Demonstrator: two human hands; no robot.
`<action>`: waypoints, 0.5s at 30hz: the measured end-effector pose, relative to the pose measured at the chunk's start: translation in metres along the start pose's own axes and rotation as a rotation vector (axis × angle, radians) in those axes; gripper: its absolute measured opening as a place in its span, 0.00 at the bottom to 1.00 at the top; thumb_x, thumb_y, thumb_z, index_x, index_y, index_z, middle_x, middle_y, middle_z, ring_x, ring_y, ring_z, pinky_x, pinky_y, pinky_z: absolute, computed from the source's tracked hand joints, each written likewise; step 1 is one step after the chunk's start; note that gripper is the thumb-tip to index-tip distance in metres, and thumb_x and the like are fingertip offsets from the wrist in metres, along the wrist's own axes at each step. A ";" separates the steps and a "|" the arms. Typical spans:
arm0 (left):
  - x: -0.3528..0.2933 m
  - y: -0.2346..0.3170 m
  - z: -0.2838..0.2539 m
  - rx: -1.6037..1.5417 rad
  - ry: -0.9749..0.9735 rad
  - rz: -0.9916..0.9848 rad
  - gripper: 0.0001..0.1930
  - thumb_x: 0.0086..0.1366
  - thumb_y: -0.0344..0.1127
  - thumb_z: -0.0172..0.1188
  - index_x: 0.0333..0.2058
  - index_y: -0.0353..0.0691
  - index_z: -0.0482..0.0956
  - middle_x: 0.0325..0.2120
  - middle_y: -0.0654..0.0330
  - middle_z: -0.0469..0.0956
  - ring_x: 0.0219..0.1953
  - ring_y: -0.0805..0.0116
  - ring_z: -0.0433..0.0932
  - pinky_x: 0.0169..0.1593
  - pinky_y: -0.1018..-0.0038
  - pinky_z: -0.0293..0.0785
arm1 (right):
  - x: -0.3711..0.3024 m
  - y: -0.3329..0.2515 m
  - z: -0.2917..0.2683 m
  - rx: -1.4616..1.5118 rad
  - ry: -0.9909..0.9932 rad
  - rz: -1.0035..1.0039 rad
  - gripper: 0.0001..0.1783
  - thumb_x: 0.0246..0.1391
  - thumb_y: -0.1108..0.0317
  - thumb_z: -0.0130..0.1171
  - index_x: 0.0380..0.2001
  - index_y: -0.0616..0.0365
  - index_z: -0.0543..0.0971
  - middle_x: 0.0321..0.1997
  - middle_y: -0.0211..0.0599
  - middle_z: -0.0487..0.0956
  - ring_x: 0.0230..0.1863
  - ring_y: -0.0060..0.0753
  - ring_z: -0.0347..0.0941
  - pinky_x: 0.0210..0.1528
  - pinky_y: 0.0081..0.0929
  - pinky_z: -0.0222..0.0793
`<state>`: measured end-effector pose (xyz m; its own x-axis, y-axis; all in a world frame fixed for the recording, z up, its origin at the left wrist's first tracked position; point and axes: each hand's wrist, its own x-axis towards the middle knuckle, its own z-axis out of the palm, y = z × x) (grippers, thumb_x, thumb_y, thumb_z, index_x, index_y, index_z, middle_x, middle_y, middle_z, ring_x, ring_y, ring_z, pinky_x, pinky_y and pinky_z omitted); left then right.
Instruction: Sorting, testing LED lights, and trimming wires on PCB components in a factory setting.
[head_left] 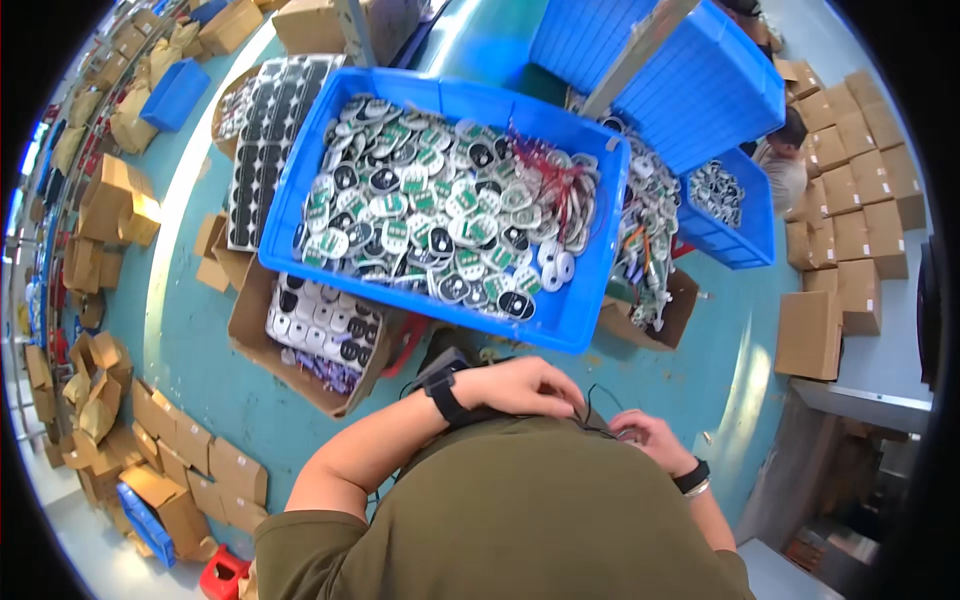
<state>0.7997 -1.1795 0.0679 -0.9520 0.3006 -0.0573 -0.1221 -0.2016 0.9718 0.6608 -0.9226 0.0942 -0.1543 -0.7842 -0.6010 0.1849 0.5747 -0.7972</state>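
My left hand, with a black strap on the wrist, is held close in front of my body. Its fingers curl down around a thin black cable. Lower and to the right, my right hand also has bent fingers, closed on the cable near my waist; my body partly hides what lies between the hands. Beyond them stands a large blue bin, filled with white, oval electronic pieces with green or black faces. A tangle of red wires lies on the heap at its right side.
Left of the bin are a black-and-white tray stack and an open carton of white parts. On the right are a carton of mixed parts, another blue bin, and stacked boxes. A person is at the far right.
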 end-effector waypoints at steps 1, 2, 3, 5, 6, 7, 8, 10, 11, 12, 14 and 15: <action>-0.007 -0.013 -0.001 0.039 0.122 -0.015 0.13 0.55 0.36 0.55 0.37 0.34 0.73 0.29 0.61 0.75 0.32 0.77 0.71 0.36 0.79 0.68 | -0.002 0.000 0.002 0.012 -0.013 0.016 0.18 0.40 0.71 0.59 0.38 0.60 0.72 0.44 0.34 0.68 0.44 0.28 0.65 0.46 0.27 0.61; -0.018 -0.019 -0.002 0.020 0.240 -0.024 0.13 0.55 0.35 0.55 0.37 0.34 0.73 0.29 0.62 0.75 0.32 0.77 0.71 0.37 0.80 0.68 | -0.004 -0.004 0.003 -0.011 -0.042 -0.089 0.17 0.40 0.70 0.59 0.38 0.61 0.72 0.44 0.35 0.68 0.44 0.28 0.65 0.46 0.27 0.61; -0.029 -0.028 -0.001 -0.060 0.338 -0.060 0.12 0.55 0.34 0.55 0.36 0.34 0.73 0.30 0.62 0.75 0.32 0.78 0.71 0.37 0.80 0.68 | -0.007 -0.008 0.003 -0.034 -0.065 -0.195 0.17 0.40 0.70 0.58 0.37 0.61 0.72 0.44 0.36 0.69 0.43 0.29 0.65 0.46 0.27 0.61; -0.053 -0.042 -0.002 -0.199 0.508 -0.123 0.11 0.56 0.33 0.54 0.36 0.33 0.73 0.30 0.62 0.74 0.33 0.78 0.71 0.37 0.81 0.68 | -0.009 -0.011 0.000 -0.036 -0.191 -0.118 0.15 0.41 0.70 0.58 0.36 0.62 0.72 0.44 0.37 0.69 0.43 0.30 0.65 0.46 0.28 0.61; -0.064 -0.044 -0.004 -0.257 0.578 -0.150 0.10 0.56 0.32 0.54 0.35 0.33 0.73 0.30 0.63 0.74 0.33 0.79 0.71 0.38 0.81 0.68 | -0.008 -0.012 -0.002 -0.045 -0.302 -0.051 0.14 0.42 0.69 0.57 0.35 0.62 0.73 0.44 0.37 0.69 0.42 0.30 0.66 0.46 0.28 0.62; -0.075 -0.042 -0.006 -0.254 0.668 -0.189 0.09 0.56 0.30 0.53 0.35 0.33 0.73 0.30 0.63 0.74 0.33 0.80 0.71 0.37 0.82 0.67 | -0.007 -0.013 -0.011 -0.037 -0.310 -0.046 0.14 0.42 0.69 0.57 0.35 0.62 0.73 0.44 0.37 0.69 0.42 0.30 0.66 0.46 0.28 0.62; -0.084 -0.034 -0.006 -0.213 0.755 -0.193 0.08 0.56 0.30 0.53 0.34 0.33 0.73 0.29 0.63 0.74 0.33 0.80 0.71 0.37 0.82 0.68 | -0.003 -0.010 -0.026 -0.030 -0.220 -0.110 0.11 0.42 0.73 0.55 0.32 0.63 0.73 0.41 0.38 0.70 0.41 0.29 0.66 0.45 0.26 0.61; -0.098 -0.011 -0.019 -0.192 0.879 -0.198 0.07 0.56 0.29 0.54 0.33 0.33 0.73 0.28 0.63 0.74 0.31 0.80 0.71 0.35 0.83 0.67 | 0.006 -0.019 -0.032 -0.022 0.021 -0.181 0.07 0.42 0.77 0.53 0.29 0.64 0.73 0.35 0.38 0.71 0.38 0.27 0.66 0.43 0.24 0.61; -0.108 -0.012 -0.030 -0.216 0.977 -0.165 0.07 0.56 0.29 0.54 0.32 0.32 0.73 0.26 0.64 0.74 0.29 0.80 0.71 0.34 0.84 0.66 | 0.015 -0.023 -0.032 -0.016 0.154 -0.198 0.07 0.42 0.78 0.52 0.29 0.64 0.72 0.33 0.37 0.72 0.37 0.26 0.67 0.42 0.22 0.62; -0.114 -0.011 -0.044 -0.247 1.065 -0.126 0.07 0.56 0.30 0.53 0.31 0.32 0.73 0.24 0.64 0.74 0.27 0.80 0.70 0.32 0.84 0.66 | 0.024 -0.026 -0.034 -0.008 0.159 -0.189 0.07 0.42 0.78 0.52 0.29 0.64 0.72 0.33 0.37 0.72 0.37 0.26 0.67 0.42 0.22 0.62; -0.117 0.004 -0.079 0.009 1.320 0.037 0.07 0.56 0.31 0.53 0.29 0.33 0.74 0.20 0.64 0.73 0.23 0.79 0.69 0.28 0.85 0.65 | 0.045 -0.034 -0.039 -0.235 0.226 -0.062 0.07 0.42 0.76 0.54 0.30 0.64 0.72 0.30 0.35 0.72 0.35 0.27 0.68 0.40 0.20 0.63; -0.117 0.010 -0.097 0.188 1.368 0.020 0.08 0.56 0.32 0.52 0.29 0.33 0.74 0.20 0.63 0.73 0.23 0.78 0.70 0.28 0.84 0.65 | 0.060 -0.042 -0.037 -0.373 0.261 -0.210 0.07 0.43 0.75 0.54 0.29 0.64 0.72 0.29 0.35 0.72 0.34 0.27 0.68 0.39 0.20 0.63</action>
<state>0.8832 -1.3069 0.0619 -0.4812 -0.8692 -0.1136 -0.1700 -0.0346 0.9848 0.6081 -0.9852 0.0898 -0.3973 -0.8347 -0.3814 -0.2283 0.4924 -0.8399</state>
